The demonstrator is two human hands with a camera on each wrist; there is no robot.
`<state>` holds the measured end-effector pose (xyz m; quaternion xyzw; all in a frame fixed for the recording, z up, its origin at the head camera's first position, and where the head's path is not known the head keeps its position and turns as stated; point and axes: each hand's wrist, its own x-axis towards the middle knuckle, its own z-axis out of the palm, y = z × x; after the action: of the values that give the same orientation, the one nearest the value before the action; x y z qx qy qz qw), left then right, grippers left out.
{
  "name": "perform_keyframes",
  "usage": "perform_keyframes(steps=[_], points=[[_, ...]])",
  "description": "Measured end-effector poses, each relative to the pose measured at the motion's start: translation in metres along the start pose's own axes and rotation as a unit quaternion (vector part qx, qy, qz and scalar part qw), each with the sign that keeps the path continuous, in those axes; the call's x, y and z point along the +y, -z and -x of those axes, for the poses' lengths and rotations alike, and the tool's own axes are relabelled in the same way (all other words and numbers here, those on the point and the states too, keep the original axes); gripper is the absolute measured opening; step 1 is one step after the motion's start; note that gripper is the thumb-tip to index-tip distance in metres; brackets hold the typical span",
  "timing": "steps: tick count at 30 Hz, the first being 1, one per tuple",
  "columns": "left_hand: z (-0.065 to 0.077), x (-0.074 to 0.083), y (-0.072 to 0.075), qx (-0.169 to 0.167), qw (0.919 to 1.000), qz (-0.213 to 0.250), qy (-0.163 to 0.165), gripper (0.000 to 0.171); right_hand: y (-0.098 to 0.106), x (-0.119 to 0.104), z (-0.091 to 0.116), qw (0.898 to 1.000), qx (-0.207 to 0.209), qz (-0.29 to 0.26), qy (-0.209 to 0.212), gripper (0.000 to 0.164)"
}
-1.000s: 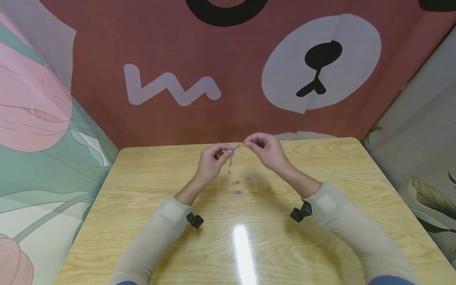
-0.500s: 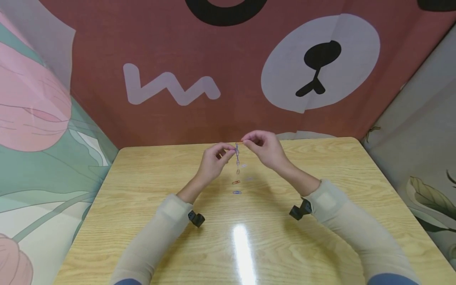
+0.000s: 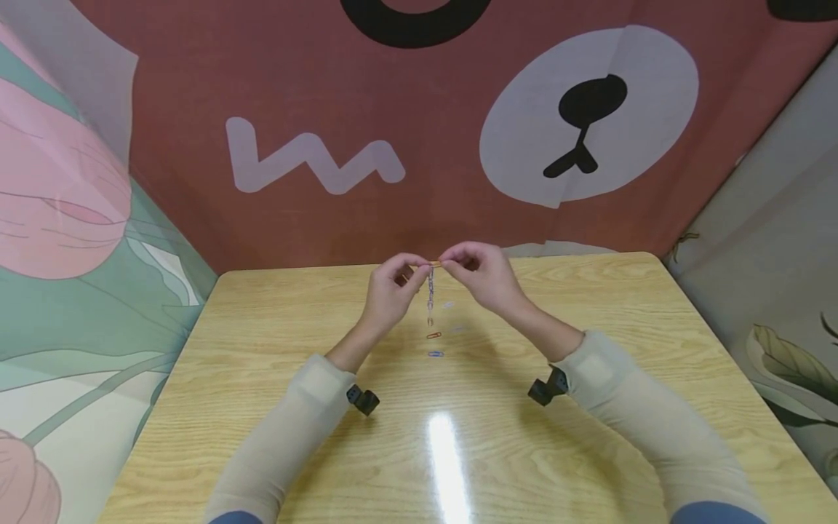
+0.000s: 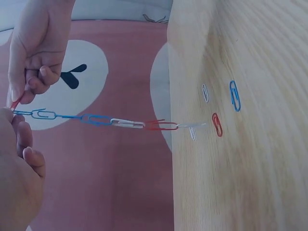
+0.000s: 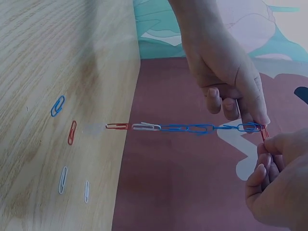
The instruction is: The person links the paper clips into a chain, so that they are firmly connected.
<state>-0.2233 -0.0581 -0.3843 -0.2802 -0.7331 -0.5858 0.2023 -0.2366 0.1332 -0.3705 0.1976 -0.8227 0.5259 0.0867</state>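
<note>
A chain of linked paper clips (image 4: 98, 120) hangs down above the table, blue at the top, then white, red and a blurred pale one at the bottom. A red paper clip (image 5: 263, 133) lies across its top end, looking orange in the head view. My left hand (image 3: 391, 287) pinches that clip's left end, by the topmost blue link. From the other side, my right hand (image 3: 484, 275) pinches the red clip between thumb and forefinger. The fingertips nearly meet and cover much of the clip. Whether it is fully hooked to the blue link I cannot tell.
On the wooden table (image 3: 314, 466) below lie a loose blue paper clip (image 4: 235, 96), a red one (image 4: 217, 125) and two white ones, one nearer (image 5: 63, 180) and one farther (image 5: 86, 191). A printed red cloth (image 3: 314, 225) hangs behind the table's far edge.
The chain, first bunched at the left hand, now hangs straight down. My left hand has risen from the upper blue links to the red clip, and the hands are closer together.
</note>
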Motion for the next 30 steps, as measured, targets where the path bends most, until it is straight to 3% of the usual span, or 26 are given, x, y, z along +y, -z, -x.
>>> perform_keyframes(steps=[7,16,30], points=[[0.0,0.0,0.003,-0.004,1.0,0.005,-0.004,0.005,-0.003,0.003,-0.001,1.0,-0.005,-0.017,0.012,0.01],[0.0,-0.002,0.009,0.02,0.9996,0.003,0.018,0.006,-0.001,0.015,0.001,1.0,-0.011,-0.011,-0.025,0.01],[0.006,-0.005,0.03,0.026,0.9993,-0.002,0.028,0.006,0.003,0.077,0.032,0.993,-0.044,0.012,-0.105,0.015]])
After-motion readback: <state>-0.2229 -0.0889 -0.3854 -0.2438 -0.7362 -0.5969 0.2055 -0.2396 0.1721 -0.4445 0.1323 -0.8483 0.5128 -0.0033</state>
